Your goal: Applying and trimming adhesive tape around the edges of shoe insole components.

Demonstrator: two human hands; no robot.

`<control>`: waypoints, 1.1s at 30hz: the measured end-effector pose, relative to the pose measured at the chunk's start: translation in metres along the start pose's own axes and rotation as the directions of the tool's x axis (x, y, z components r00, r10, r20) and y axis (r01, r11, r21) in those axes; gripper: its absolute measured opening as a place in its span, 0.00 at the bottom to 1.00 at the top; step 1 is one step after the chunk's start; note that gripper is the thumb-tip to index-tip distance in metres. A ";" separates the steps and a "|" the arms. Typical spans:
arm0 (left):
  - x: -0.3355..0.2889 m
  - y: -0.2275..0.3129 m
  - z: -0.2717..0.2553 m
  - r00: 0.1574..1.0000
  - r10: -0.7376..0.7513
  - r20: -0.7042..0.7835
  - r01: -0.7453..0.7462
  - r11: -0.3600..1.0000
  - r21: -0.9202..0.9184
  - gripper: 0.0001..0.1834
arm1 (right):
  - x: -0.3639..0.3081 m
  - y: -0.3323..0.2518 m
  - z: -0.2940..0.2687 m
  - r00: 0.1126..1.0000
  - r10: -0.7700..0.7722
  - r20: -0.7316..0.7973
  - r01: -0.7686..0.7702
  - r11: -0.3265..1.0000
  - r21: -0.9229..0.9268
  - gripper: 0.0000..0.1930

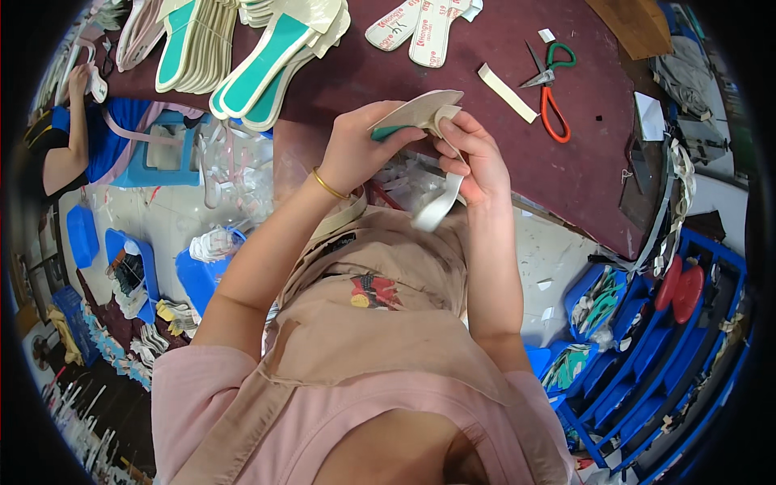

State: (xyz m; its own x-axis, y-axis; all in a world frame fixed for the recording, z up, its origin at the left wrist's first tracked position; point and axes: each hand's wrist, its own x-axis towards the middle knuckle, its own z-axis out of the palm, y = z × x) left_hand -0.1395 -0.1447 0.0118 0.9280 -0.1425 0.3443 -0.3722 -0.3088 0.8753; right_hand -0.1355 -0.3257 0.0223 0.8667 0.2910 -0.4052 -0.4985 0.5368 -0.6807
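My left hand (361, 145) is closed on a pale insole (416, 111) with a bit of green on its underside, held up just off the table's near edge. Pinched at the insole's right end, a whitish strip (440, 208) is in my right hand (478, 162); its loose end hangs down before my apron. Farther off on the dark red table (477, 166) lies a pair of scissors (553, 101) with one orange and one green handle. A cream strip (508, 93) rests left of them. Stacked green-and-white insoles (263, 77) stand at the back left.
Red-printed insole pieces (428, 36) lie at the far middle. A wooden box (634, 26) sits at the far right. Another person's arm (74, 133) shows at left, beside a light-blue stool (171, 166). Blue bins (129, 263) stand on the floor; a blue rack (659, 364) is at right.
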 end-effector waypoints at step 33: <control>-0.003 0.014 0.001 0.836 -0.549 -0.006 0.432 0.664 -0.610 0.12 | -0.008 0.022 0.022 0.989 0.107 -0.105 -0.091 0.986 0.143 0.05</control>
State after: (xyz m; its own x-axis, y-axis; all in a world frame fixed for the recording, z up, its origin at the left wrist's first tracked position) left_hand -0.1475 -0.1493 0.0226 0.9801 0.0559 -0.1906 0.1648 0.3073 0.9372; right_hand -0.1531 -0.2991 0.0242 0.8017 0.2620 -0.5372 -0.5676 0.6155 -0.5469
